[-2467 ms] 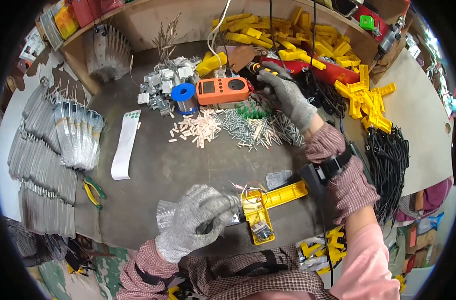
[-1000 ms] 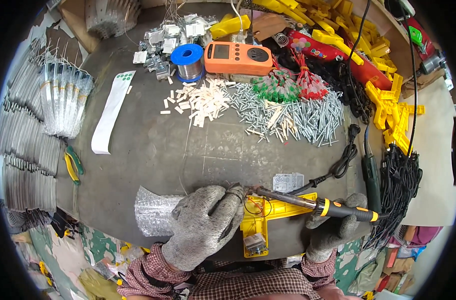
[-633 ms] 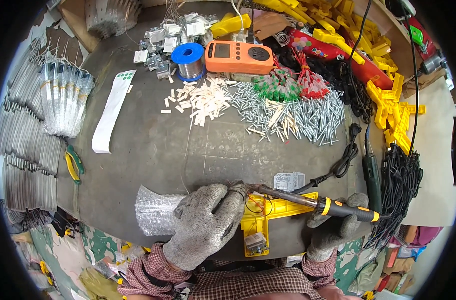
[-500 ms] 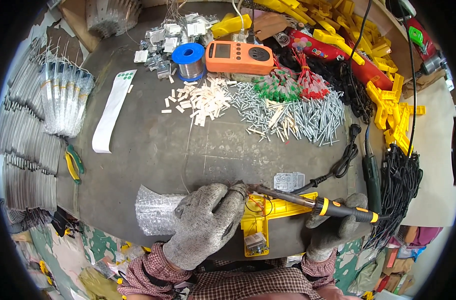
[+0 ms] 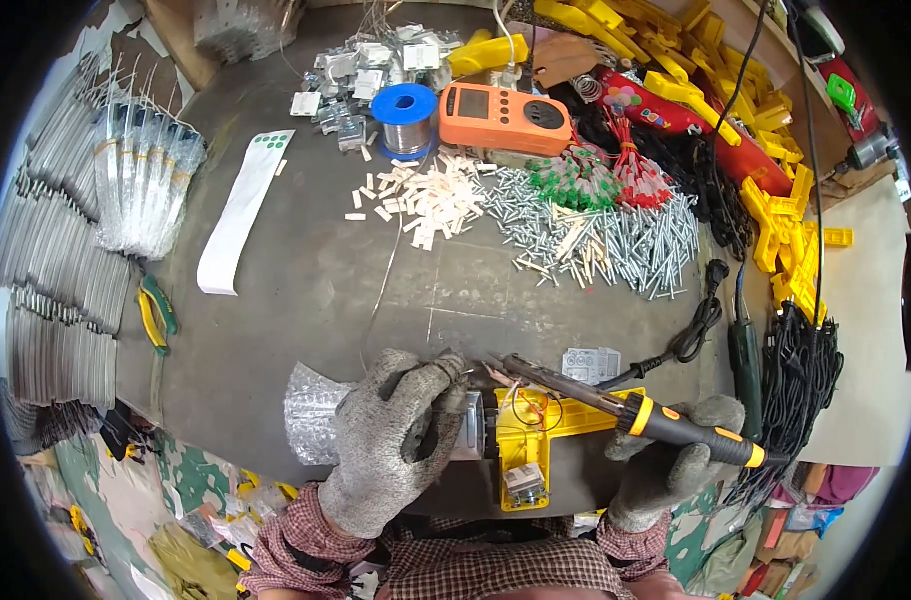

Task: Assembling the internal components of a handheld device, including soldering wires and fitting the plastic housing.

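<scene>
My right hand (image 5: 675,462), in a grey glove, grips a soldering iron (image 5: 665,418) with a black and yellow handle. Its tip points left over thin wire ends (image 5: 505,376) at the top of a yellow plastic housing (image 5: 575,415). A small metal part (image 5: 524,484) sits in the housing's lower arm. My gloved left hand (image 5: 400,430) is pinched closed just left of the tip, on thin solder wire (image 5: 383,285) that runs down from the spool. Beneath that hand lies a bubble-wrapped piece (image 5: 311,412), and a silver block (image 5: 469,428) shows beside the housing.
Behind stand a blue solder spool (image 5: 404,120) and an orange meter (image 5: 505,118), with piles of screws (image 5: 605,245) and pale small pieces (image 5: 430,200). Pliers (image 5: 155,315) lie left. Black cables (image 5: 800,370) and yellow housings (image 5: 790,230) crowd the right.
My left fingers have drawn back left from the iron's tip, baring the wire ends and the silver block. The iron stays over the housing. The whole view has shifted slightly.
</scene>
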A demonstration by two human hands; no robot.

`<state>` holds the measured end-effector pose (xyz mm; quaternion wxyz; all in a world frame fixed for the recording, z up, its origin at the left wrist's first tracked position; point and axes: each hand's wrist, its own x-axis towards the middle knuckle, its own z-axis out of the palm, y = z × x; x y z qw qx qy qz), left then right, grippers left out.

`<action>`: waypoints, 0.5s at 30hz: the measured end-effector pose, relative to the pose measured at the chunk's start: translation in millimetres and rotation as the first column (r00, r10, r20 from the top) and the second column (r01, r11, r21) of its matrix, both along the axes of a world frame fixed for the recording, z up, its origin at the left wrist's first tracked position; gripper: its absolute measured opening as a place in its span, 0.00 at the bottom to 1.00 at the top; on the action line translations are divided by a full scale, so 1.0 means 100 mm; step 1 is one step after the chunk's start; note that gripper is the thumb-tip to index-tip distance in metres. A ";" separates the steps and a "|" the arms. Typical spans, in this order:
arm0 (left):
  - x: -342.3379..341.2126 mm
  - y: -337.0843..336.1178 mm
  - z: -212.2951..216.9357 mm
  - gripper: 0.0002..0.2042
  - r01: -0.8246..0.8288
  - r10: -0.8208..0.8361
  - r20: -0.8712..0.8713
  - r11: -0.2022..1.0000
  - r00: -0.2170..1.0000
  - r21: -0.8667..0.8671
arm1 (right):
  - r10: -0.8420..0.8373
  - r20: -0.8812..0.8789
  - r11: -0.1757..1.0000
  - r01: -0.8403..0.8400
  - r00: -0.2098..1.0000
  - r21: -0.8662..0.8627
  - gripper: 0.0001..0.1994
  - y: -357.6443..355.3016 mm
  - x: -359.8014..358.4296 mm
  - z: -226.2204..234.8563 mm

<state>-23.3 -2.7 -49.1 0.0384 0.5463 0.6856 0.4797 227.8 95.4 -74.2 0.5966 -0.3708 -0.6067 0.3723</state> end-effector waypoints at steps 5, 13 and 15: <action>0.00 -0.03 0.05 0.15 0.022 -0.015 0.075 0.995 0.997 -0.098 | -0.031 0.080 0.995 0.023 0.996 0.096 0.29 -0.01 -0.15 0.08; 0.00 -0.04 0.02 0.13 0.018 -0.013 0.052 0.995 0.999 -0.096 | -0.161 -0.082 0.987 0.160 0.984 -0.017 0.24 -0.02 -0.26 0.21; 0.01 -0.02 0.01 0.14 0.013 -0.009 0.072 0.998 0.997 -0.056 | 0.027 0.024 0.999 -0.026 0.999 -0.032 0.23 -0.01 -0.23 0.27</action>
